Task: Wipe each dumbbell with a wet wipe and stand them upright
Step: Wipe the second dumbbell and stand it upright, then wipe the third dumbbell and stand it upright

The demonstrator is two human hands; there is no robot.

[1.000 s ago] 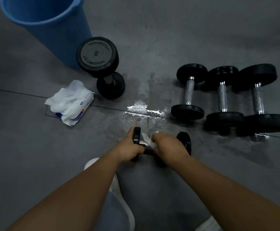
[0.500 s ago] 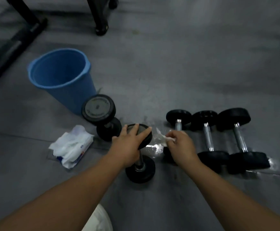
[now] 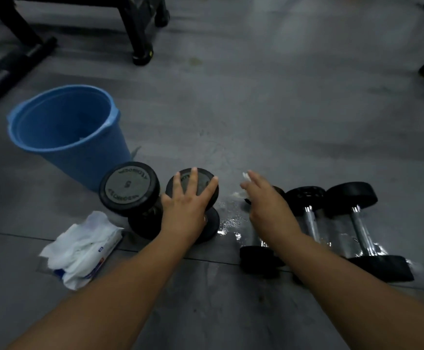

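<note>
Two black dumbbells stand upright on the grey floor: a larger one (image 3: 129, 189) and, right of it, a smaller one (image 3: 201, 180). My left hand (image 3: 188, 205) grips the smaller one's top disc with spread fingers. My right hand (image 3: 264, 200) hovers over the wet patch and holds a crumpled white wet wipe (image 3: 245, 176) at its fingertips. Three dumbbells lie flat to the right: one (image 3: 256, 256) mostly under my right forearm, a middle one (image 3: 307, 200), and a far-right one (image 3: 362, 226).
A blue bucket (image 3: 67, 137) stands behind the upright dumbbells. An open pack of wet wipes (image 3: 84, 246) lies at the left. Black equipment legs (image 3: 140, 34) stand at the back, with more feet at the far right edge. A wet patch (image 3: 231, 218) shines between my hands.
The small dumbbell went from lying in both hands to standing upright beside the larger one, and shifted left. My right hand lifted away with the wipe. The view tilted up.
</note>
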